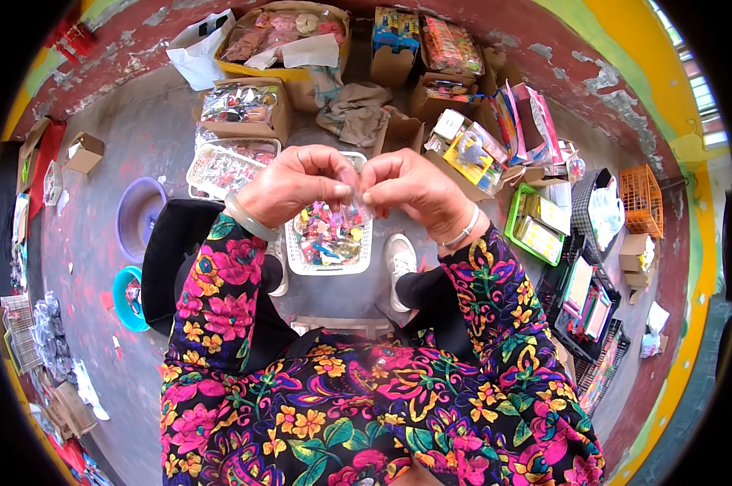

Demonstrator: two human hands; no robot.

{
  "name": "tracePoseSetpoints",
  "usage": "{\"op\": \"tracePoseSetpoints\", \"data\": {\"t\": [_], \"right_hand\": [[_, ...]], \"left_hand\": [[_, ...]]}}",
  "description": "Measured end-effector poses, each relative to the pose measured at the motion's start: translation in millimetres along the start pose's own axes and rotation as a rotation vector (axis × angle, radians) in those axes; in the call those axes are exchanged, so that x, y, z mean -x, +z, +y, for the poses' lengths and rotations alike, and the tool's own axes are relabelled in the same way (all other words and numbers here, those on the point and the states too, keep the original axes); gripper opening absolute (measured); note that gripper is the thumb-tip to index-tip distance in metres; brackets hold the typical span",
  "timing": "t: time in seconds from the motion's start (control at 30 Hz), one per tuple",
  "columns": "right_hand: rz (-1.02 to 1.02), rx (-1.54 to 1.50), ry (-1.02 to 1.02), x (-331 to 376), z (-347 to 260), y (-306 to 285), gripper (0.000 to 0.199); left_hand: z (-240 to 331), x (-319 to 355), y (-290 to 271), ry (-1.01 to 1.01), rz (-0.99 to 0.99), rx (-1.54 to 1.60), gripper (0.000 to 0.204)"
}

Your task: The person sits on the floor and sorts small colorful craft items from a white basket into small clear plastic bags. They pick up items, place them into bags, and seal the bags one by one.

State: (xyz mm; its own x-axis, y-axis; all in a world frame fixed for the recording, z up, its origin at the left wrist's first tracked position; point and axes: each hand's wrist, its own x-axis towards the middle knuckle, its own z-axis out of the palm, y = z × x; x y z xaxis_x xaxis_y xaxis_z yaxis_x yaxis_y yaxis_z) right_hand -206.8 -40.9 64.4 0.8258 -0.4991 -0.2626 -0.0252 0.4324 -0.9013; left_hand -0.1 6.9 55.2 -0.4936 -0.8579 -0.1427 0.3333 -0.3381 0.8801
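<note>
My left hand (295,186) and my right hand (421,193) meet in front of me, thumbs and fingertips pinched close together. Between them hangs a small clear plastic bag (358,212), its top edge in the fingers of both hands; what is inside it is hard to make out. Directly below stands a white plastic basket (334,270) filled with small multicoloured pieces (319,236), too small to name. The bag and my hands hide its far part.
Left of it is another white basket (194,173) with small wrapped items. A purple basin (128,231) and a turquoise basin (126,312) sit on the left floor. Cardboard boxes (261,130) line the far wall. A green tray (515,212) and black crates (554,312) stand right.
</note>
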Motion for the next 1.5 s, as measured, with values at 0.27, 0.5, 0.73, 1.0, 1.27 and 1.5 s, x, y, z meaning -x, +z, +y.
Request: {"op": "tracePoseSetpoints", "data": {"t": [0.27,0.5,0.73,1.0,1.27,1.5], "right_hand": [[0.127,0.22,0.011,1.2,-5.6,-5.7,0.011],[0.129,0.194,-0.068,0.9,-2.9,6.1,0.011],[0.546,0.542,-0.292,-6.4,4.0,5.6,0.01],[0.722,0.917,-0.491,-11.9,8.8,14.8,0.006],[0.59,1.012,-0.451,-11.0,10.9,6.6,0.008],[0.505,1.08,-0.529,-13.4,18.2,-0.4,0.007]], "left_hand": [[-7.2,-6.0,0.0,0.016,0.098,-0.182,0.01],[3.9,0.4,-7.0,0.003,-0.007,-0.163,0.016],[-5.2,-16.1,17.9,0.58,0.841,-0.789,0.017],[-34.0,-21.7,15.2,0.202,0.484,-0.381,0.012],[-31.1,-19.1,11.8,-0.008,0.315,-0.057,0.019],[-31.0,-18.8,12.4,-0.042,0.308,-0.087,0.02]]}}
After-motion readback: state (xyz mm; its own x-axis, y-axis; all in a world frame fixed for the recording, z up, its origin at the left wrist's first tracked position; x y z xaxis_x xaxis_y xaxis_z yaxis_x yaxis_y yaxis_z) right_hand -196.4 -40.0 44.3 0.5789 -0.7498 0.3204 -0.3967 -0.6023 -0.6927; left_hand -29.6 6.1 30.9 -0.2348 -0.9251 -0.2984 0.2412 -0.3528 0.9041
